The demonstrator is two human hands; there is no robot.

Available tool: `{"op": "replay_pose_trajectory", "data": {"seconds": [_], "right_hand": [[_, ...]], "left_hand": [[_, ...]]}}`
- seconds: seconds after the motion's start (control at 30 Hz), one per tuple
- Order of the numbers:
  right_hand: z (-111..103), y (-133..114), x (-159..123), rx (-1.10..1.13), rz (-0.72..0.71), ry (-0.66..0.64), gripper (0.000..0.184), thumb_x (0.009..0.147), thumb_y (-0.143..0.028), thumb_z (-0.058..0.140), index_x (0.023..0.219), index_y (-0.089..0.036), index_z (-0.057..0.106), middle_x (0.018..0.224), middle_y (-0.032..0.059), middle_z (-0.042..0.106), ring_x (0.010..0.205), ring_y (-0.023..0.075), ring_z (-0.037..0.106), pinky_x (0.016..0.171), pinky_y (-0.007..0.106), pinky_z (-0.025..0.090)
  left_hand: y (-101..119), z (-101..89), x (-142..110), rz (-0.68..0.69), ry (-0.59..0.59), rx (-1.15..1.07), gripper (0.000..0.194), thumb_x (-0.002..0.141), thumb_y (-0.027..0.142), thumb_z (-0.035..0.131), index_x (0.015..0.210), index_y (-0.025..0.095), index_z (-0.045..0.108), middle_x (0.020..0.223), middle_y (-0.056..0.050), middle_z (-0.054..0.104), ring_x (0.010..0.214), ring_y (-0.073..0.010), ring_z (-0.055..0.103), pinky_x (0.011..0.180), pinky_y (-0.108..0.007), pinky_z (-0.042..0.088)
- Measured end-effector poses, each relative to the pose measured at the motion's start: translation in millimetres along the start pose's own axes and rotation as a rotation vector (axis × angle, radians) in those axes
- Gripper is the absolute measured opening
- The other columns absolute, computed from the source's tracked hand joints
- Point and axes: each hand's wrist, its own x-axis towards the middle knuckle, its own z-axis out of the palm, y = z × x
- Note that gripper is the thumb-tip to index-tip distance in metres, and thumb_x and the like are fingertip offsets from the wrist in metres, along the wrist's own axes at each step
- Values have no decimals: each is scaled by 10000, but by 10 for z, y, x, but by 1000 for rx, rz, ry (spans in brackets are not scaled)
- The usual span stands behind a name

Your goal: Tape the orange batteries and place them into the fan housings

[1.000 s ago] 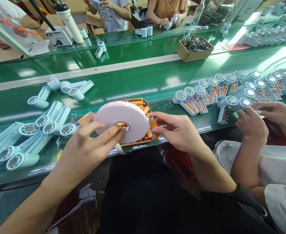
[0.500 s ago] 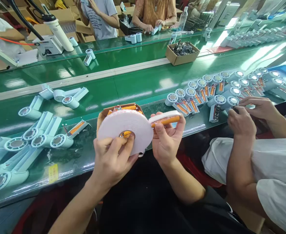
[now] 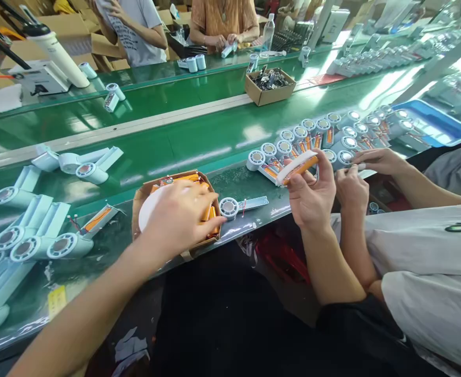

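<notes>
My right hand (image 3: 312, 201) is closed on an orange battery (image 3: 303, 168) with a white strip of foam tape (image 3: 293, 163) along its upper side. It is raised in front of a row of device bodies. My left hand (image 3: 181, 212) is slightly blurred, fingers spread over a cardboard box (image 3: 138, 201) of orange batteries (image 3: 211, 212). Beneath that hand, mostly covered, the white tape roll (image 3: 147, 212) lies on the box. Right of the box is a light-blue device body (image 3: 229, 208) with a round fan-like end and an open handle.
More light-blue bodies (image 3: 26, 246) lie at left, and rows of them with orange batteries (image 3: 285, 149) at right. Close on the right, a co-worker's hands (image 3: 352, 188) are busy. A box of small dark parts (image 3: 270, 94) and a blue tray (image 3: 435, 123) stand farther off.
My left hand has moved left and down to the box with the tape roll. My right hand has moved right and up with the battery, apart from the roll. The view has shifted rightward.
</notes>
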Motion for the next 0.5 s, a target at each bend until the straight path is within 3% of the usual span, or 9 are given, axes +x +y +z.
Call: {"op": "replay_pose_trajectory", "data": {"seconds": [0.07,0.13,0.23,0.37,0.5], "right_hand": [[-66,87,-33,-42,20,29,694,825,-429,884,1438,-369,564,1295,62,760,1264,304,725,918,439,671],[-115,98,8,-54,23,62,688,828,-435,877,1434,-374,559,1264,52,767,1230,280,740,907,414,668],[-139,24,151,-29,3,73,637,822,-431,881,1386,-367,590,1154,25,788,1142,253,773,872,382,669],[-47,-29,526,24,-67,35,556,813,-413,889,1298,-351,625,1042,0,804,1082,239,789,839,367,667],[240,210,1070,39,-8,-90,582,772,-449,906,1263,-329,618,1010,9,823,956,219,799,798,356,662]], "left_hand": [[354,115,341,40,-190,49,489,902,538,768,1208,158,741,1177,-158,769,1196,-367,651,991,-498,527],[610,220,599,52,-369,99,384,927,428,760,1168,129,749,1086,-186,771,1097,-361,708,864,-451,561],[635,225,849,125,-532,121,201,975,214,643,1124,182,774,986,-144,779,956,-305,759,732,-363,554],[98,7,1232,210,-398,167,261,981,210,586,1163,221,773,1030,-119,778,995,-289,739,767,-361,550],[-687,-32,1691,128,-364,213,231,911,187,628,1062,228,798,978,-126,762,1026,-279,676,824,-353,519]]}}
